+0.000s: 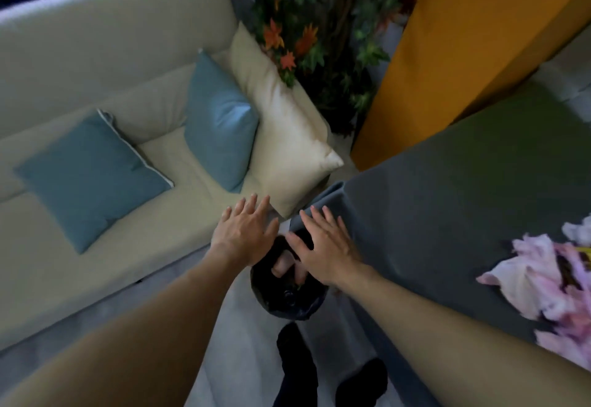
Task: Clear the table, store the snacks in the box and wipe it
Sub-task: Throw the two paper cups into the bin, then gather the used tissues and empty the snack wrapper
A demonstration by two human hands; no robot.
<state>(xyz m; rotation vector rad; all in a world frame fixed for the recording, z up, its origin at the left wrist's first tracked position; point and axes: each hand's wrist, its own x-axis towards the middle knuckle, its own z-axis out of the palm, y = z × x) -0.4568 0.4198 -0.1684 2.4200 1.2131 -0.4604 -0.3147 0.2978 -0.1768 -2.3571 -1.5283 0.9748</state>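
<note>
A black-lined bin (pixel 287 294) stands on the floor between the sofa and the table's corner, with pale crumpled scraps inside it. My left hand (pixel 244 234) hovers flat over the bin's left rim, fingers spread, holding nothing. My right hand (pixel 323 245) is spread above the bin's right side, beside the corner of the table covered in grey-green cloth (pixel 463 182), and is also empty. A crumpled pink cloth (pixel 543 282) lies on the table at the right edge, with a bit of yellow packaging (pixel 583 251) showing by it.
A cream sofa (pixel 96 70) with two blue cushions (pixel 92 176) and a cream pillow (pixel 287 138) fills the left. A plant with orange leaves (pixel 319 38) and an orange panel (pixel 463 54) stand behind the table. My dark-clad feet (pixel 319 381) are on the grey floor.
</note>
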